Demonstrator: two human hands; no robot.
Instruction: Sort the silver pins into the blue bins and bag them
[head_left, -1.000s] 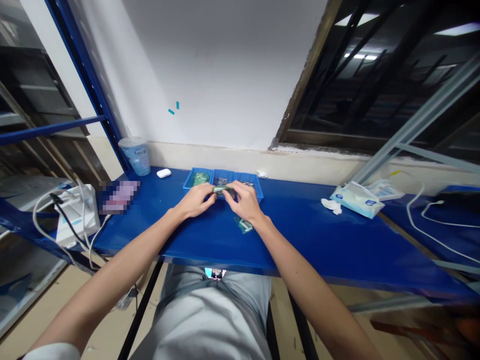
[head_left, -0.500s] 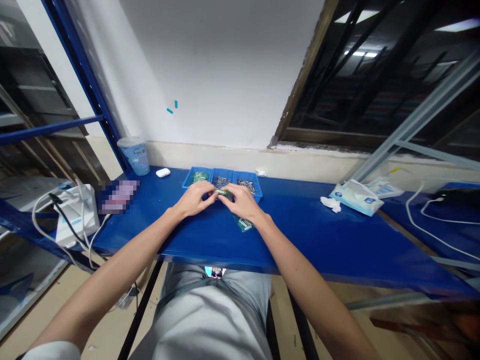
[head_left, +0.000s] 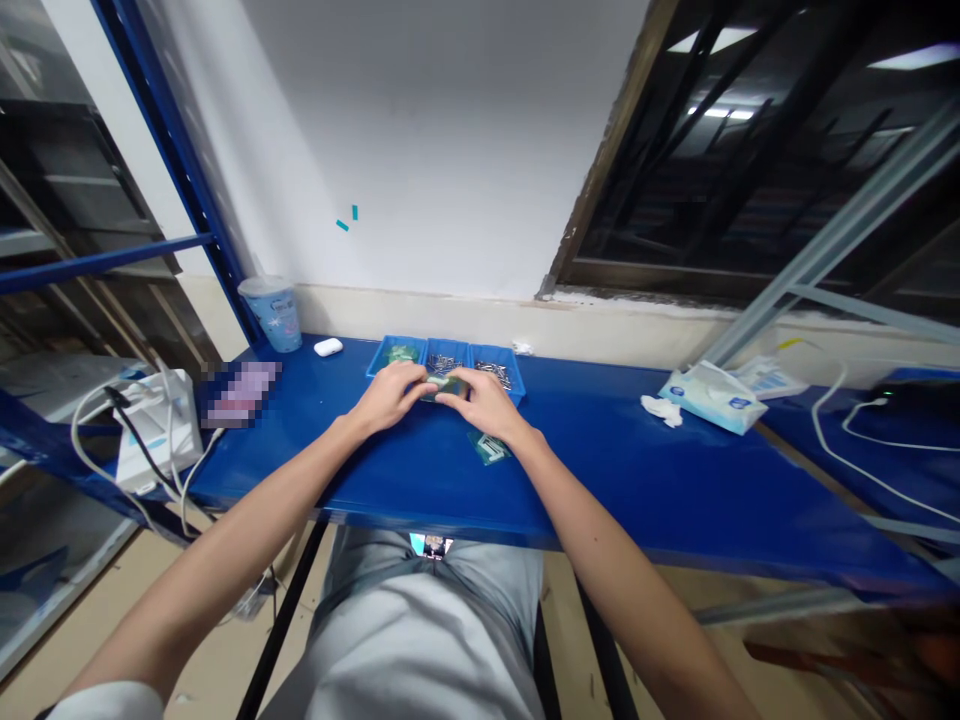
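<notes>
A small green see-through plastic bag is stretched between my two hands, just in front of the blue bins. My left hand pinches its left end between thumb and fingers. The right end is pinched by my right hand. What the bag holds is too small to make out. Another small green bag with pale pieces in it lies on the table by my right wrist. Behind my hands stand a left bin with green bags, a middle bin and a right bin, both with small metal parts.
A blue table runs along the wall. At the left are a paper cup, a white case, a blurred-out pink item and a power strip with cables. A tissue pack and crumpled tissue lie right.
My hands have drawn slightly apart, and more of the green bag shows between them. The other bag on the table is less covered by my right hand.
</notes>
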